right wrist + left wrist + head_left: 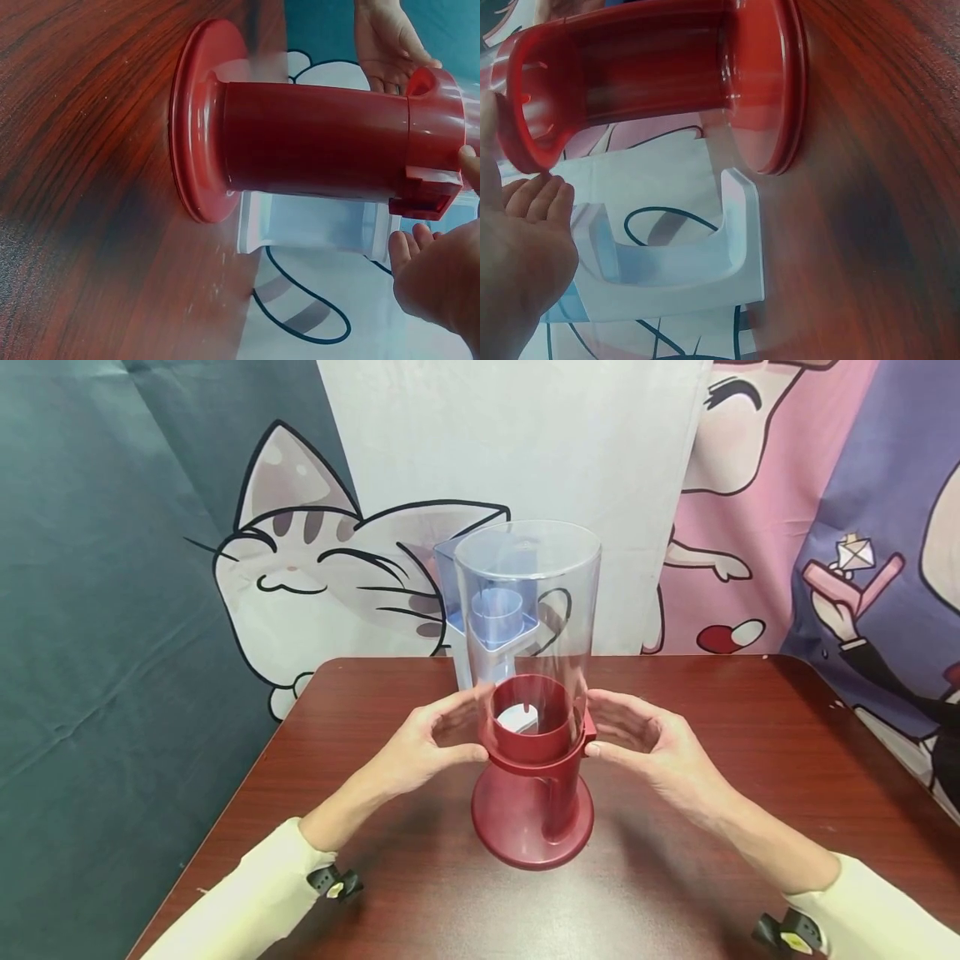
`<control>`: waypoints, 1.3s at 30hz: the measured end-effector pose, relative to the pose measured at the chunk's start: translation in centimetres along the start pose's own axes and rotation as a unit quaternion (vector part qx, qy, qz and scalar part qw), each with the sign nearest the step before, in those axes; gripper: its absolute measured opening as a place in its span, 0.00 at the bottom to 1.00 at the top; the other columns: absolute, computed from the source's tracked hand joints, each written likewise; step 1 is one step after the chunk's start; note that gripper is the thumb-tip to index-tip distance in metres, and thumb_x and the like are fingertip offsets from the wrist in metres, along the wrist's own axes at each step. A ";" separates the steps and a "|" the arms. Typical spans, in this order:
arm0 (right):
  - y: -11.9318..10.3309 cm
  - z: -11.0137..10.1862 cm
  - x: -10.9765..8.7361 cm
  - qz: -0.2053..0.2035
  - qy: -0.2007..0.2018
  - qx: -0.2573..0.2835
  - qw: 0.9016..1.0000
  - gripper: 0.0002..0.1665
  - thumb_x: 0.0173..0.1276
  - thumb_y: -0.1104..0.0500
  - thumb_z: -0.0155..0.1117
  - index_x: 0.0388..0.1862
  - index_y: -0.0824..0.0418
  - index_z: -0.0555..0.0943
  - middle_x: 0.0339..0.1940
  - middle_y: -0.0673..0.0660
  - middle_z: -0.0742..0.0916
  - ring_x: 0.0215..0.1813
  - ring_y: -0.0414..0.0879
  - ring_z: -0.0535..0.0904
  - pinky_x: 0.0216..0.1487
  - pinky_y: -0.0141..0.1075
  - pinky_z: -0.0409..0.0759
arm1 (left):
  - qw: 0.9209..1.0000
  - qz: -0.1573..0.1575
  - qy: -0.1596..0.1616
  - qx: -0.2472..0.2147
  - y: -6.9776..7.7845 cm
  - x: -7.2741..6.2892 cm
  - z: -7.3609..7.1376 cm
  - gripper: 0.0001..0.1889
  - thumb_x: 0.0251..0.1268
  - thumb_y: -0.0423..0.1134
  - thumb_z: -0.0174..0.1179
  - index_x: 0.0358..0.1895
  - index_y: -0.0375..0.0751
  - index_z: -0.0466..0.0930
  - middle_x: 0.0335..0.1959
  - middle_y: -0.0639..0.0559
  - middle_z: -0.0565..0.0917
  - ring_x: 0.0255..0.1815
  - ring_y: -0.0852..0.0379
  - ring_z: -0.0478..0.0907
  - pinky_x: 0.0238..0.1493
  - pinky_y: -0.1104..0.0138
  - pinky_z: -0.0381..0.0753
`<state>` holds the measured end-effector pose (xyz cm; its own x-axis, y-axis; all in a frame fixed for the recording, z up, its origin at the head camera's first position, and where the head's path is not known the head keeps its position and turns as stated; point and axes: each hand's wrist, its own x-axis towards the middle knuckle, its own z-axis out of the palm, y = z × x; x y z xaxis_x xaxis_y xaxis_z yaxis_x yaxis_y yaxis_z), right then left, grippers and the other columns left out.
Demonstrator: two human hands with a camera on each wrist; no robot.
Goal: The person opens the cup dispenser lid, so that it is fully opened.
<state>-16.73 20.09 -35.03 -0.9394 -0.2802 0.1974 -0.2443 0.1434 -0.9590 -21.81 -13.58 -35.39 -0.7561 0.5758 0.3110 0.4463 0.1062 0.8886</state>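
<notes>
A red cereal dispenser (510, 822) with a tall clear cylinder (566, 618) on top stands upright on its round base, mid-table. My left hand (423, 743) holds the red collar (531, 767) from the left, thumb in front and fingers round the far side. From the right, my right hand (667, 752) holds the same collar, its thumb beside a small red block (429, 195) on the rim. The left wrist view shows the fingers under the collar's edge, next to the open hollow of the stand.
Behind the red dispenser stands a blue-tinted clear container (450, 581) on a white stand (671, 292). The brown wooden table (360, 693) ends at a printed cloth backdrop (585, 443) with cartoon figures. Dark straps (330, 883) sit at both sleeves.
</notes>
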 end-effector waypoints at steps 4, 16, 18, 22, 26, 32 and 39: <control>0.0 -0.1 0.2 -0.018 -0.019 -0.002 1.000 0.45 0.71 0.63 0.76 0.83 0.54 0.67 0.78 0.55 0.77 0.75 0.47 0.76 0.68 0.36 0.79 | 1.000 0.011 0.009 -0.006 0.3 0.1 -0.2 0.42 0.64 0.34 0.77 0.81 0.47 0.68 0.77 0.54 0.74 0.77 0.54 0.71 0.74 0.59 0.73; 0.4 0.4 1.4 -0.061 -0.058 -0.020 0.996 0.55 0.66 0.64 0.78 0.87 0.53 0.61 0.83 0.50 0.70 0.84 0.48 0.63 0.74 0.28 0.68 | 0.993 0.099 0.045 -0.038 2.6 1.8 0.1 0.60 0.57 0.63 0.76 0.85 0.38 0.53 0.82 0.42 0.66 0.83 0.49 0.63 0.81 0.59 0.62; 0.4 0.5 1.6 -0.066 -0.062 -0.022 0.996 0.55 0.65 0.64 0.79 0.87 0.52 0.61 0.84 0.51 0.70 0.84 0.49 0.62 0.75 0.29 0.67 | 0.993 0.103 0.050 -0.040 3.2 2.1 0.3 0.62 0.56 0.65 0.75 0.86 0.37 0.52 0.83 0.42 0.65 0.83 0.47 0.63 0.81 0.59 0.62; 0.4 0.8 1.9 -0.064 -0.065 -0.023 0.996 0.57 0.64 0.63 0.80 0.87 0.50 0.61 0.84 0.50 0.69 0.84 0.49 0.62 0.75 0.30 0.67 | 0.992 0.105 0.058 -0.038 4.3 2.6 0.5 0.64 0.54 0.67 0.75 0.86 0.39 0.51 0.83 0.44 0.65 0.83 0.50 0.62 0.81 0.60 0.62; 0.3 1.2 2.2 -0.056 -0.064 -0.017 0.996 0.58 0.63 0.62 0.82 0.87 0.50 0.61 0.83 0.49 0.70 0.83 0.50 0.64 0.73 0.31 0.70 | 0.992 0.108 0.064 -0.031 5.2 3.2 0.7 0.65 0.52 0.69 0.75 0.86 0.42 0.50 0.84 0.48 0.64 0.83 0.55 0.61 0.81 0.60 0.61; 0.1 2.0 2.8 -0.059 -0.061 -0.017 0.996 0.56 0.60 0.61 0.83 0.84 0.48 0.66 0.64 0.57 0.83 0.67 0.54 0.77 0.61 0.38 0.85 | 0.988 0.132 0.068 -0.032 6.5 4.1 1.0 0.66 0.51 0.69 0.76 0.86 0.41 0.49 0.84 0.50 0.64 0.84 0.53 0.60 0.82 0.60 0.61; -0.2 2.5 3.2 -0.057 -0.052 -0.048 0.996 0.57 0.57 0.59 0.86 0.83 0.47 0.67 0.67 0.55 0.83 0.65 0.53 0.77 0.54 0.43 0.89 | 0.989 0.125 0.077 -0.032 7.7 4.9 1.8 0.71 0.48 0.72 0.75 0.87 0.38 0.45 0.84 0.51 0.64 0.83 0.55 0.60 0.82 0.62 0.60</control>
<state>-19.07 16.85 -34.73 -0.8753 -0.3962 0.2771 -0.3747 0.1937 -0.9067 -21.23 -8.44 -27.60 -0.6916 0.4473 0.5672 0.6014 -0.0782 0.7951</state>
